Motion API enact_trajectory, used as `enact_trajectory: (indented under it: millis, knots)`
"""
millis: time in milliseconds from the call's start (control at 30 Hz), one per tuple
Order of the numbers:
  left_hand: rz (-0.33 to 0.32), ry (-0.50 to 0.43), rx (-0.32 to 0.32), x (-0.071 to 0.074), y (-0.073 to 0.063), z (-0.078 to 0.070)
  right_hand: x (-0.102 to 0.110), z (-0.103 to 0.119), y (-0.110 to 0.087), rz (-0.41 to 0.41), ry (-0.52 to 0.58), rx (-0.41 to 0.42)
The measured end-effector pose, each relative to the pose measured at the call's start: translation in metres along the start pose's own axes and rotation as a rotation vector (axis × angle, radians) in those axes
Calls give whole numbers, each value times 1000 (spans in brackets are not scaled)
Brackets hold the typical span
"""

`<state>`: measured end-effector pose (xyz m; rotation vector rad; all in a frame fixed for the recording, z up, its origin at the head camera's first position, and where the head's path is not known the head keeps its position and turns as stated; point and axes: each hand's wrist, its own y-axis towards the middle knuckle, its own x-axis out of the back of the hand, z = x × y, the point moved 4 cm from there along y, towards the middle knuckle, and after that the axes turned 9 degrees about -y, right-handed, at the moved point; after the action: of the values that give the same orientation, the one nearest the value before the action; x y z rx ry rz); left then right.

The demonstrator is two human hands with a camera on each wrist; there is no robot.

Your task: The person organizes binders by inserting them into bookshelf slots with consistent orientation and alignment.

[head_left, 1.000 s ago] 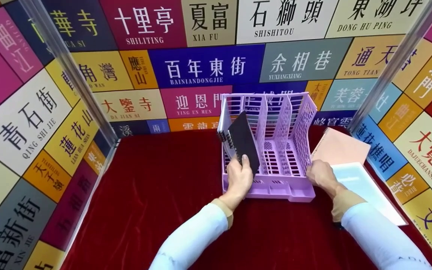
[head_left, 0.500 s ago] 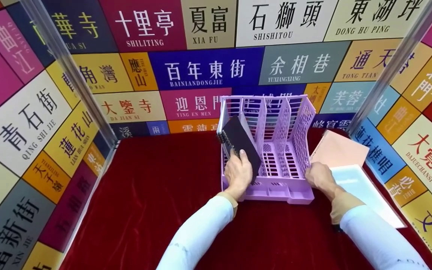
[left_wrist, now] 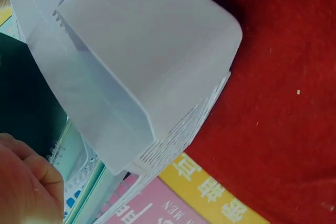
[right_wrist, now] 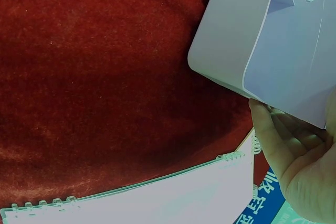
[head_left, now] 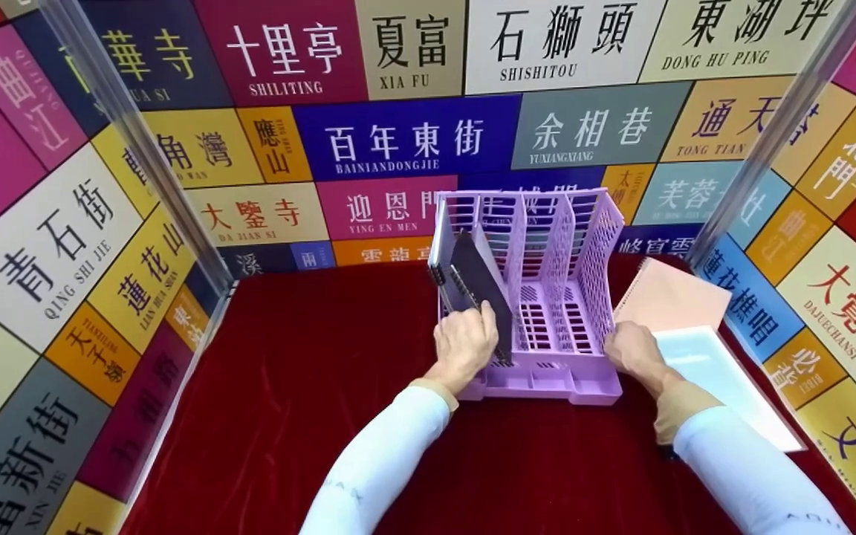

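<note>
In the head view, a black spiral notebook [head_left: 489, 286] leans in the left part of the purple file organizer [head_left: 547, 368]. My left hand [head_left: 465, 343] is at its near lower part, thumb against the cover and fingers curled; in the left wrist view the curled fingers [left_wrist: 34, 163] lie beside the notebook's rings. Pale-covered notebooks [left_wrist: 86, 184] stand next to it in the same part of the organizer. My right hand [head_left: 632, 349] grips the organizer's right front corner; in the right wrist view the thumb meets its lower edge and the other fingers bend behind it.
Right of the organizer lie a peach spiral notebook [head_left: 669, 293] and a pale blue-white spiral notebook [head_left: 718, 379], partly behind my right arm. Red cloth [head_left: 309, 357] covers the table. Sign-printed walls and clear corner posts [head_left: 168, 178] border it.
The black notebook has shifted slightly down and to the left. My left hand has slid lower and left along it, with fingers more curled. My right hand stays at the organizer's corner.
</note>
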<state>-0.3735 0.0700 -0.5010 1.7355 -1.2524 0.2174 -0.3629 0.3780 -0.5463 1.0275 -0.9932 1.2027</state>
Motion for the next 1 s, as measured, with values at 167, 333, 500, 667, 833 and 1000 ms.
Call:
enact_trajectory:
  millis: [167,333,500,667,833,1000]
  knots:
    - [50,61,-69,-4,4,-5,-3,-3,1,31,10,-23]
    - [88,91,-58,-12,8,-8,-4,-5,0,25,12,-19]
    - [80,99,-59,-21,9,-15,-5,-4,-1,18,1,-25]
    - [98,135,-83,-24,6,-22,-5,-1,0,9,5,-34]
    - [117,154,-96,-27,11,-23,-3,-2,0,14,5,-49]
    - [127,137,-47,-32,16,-12,-3,-4,0,52,20,-67]
